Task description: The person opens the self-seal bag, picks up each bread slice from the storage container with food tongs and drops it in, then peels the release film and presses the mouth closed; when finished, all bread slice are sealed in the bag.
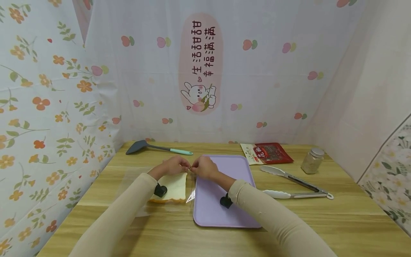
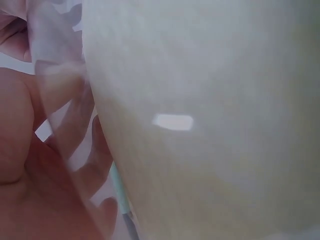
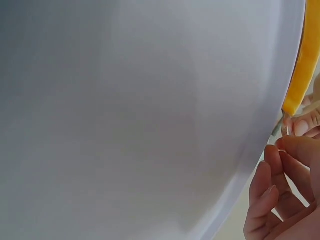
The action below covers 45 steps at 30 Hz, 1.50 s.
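Observation:
A cream, bread-slice-shaped piece [image 1: 176, 185] with a wavy orange-brown edge lies flat on the table, left of a lilac tray [image 1: 208, 216]. Clear plastic film [image 1: 192, 196] spreads around it and shines at its right side. At the piece's far right corner, my left hand [image 1: 174, 165] pinches the film between thumb and fingers. My right hand [image 1: 204, 166] meets it there over the tray's left edge, pinching the film with its fingertips. The right wrist view shows the fingertips of both hands close together beside the orange edge [image 3: 304, 62]. In the left wrist view, film covers part of the left fingers.
Behind the hands lies a spatula [image 1: 160, 147] with a mint handle. To the right are open tongs [image 1: 302, 184], a red and cream spice packet [image 1: 269, 153] and a lidded glass jar [image 1: 312, 162]. Patterned curtains [image 1: 147, 53] close off the back and sides.

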### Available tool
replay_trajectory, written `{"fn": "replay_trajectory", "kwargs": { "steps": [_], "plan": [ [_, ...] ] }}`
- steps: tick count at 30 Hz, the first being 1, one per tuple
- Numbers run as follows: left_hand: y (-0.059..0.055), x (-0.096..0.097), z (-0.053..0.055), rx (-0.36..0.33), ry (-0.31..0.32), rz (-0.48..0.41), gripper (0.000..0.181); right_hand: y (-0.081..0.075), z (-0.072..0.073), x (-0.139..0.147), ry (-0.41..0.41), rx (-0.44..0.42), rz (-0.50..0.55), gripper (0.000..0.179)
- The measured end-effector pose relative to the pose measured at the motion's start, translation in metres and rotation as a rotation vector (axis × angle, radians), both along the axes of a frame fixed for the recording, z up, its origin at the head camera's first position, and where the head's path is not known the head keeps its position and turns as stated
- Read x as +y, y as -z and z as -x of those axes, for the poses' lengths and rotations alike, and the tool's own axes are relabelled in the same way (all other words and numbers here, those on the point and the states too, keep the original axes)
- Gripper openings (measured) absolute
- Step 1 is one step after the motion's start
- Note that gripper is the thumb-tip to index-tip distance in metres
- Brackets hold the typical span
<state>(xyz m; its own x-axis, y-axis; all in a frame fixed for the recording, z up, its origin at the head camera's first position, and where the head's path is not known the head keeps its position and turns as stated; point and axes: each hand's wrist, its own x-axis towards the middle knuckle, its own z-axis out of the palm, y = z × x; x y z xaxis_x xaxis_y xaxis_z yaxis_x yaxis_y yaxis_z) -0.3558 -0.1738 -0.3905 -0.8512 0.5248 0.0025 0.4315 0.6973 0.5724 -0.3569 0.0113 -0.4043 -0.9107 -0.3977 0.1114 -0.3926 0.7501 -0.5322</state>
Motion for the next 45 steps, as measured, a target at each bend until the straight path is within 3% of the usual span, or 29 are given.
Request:
{"fn": "replay_trajectory", "kwargs": {
  "steps": [12, 29, 45],
  "plan": [
    [0.0025, -0.0002, -0.0003, 0.032, 0.055, -0.043, 0.015, 0.0004, 0.0014, -0.0009, -0.036, 0.014, 0.015, 0.013],
    [0.0032, 0.0003, 0.0009, 0.018, 0.061, -0.056, 0.014, -0.0002, 0.0056, 0.0033, -0.097, -0.017, 0.047, 0.013],
    [0.0011, -0.0004, -0.0028, 0.035, 0.109, -0.055, 0.015, -0.0026, 0.0064, 0.0044, -0.084, -0.006, 0.012, 0.012]
  ]
}}
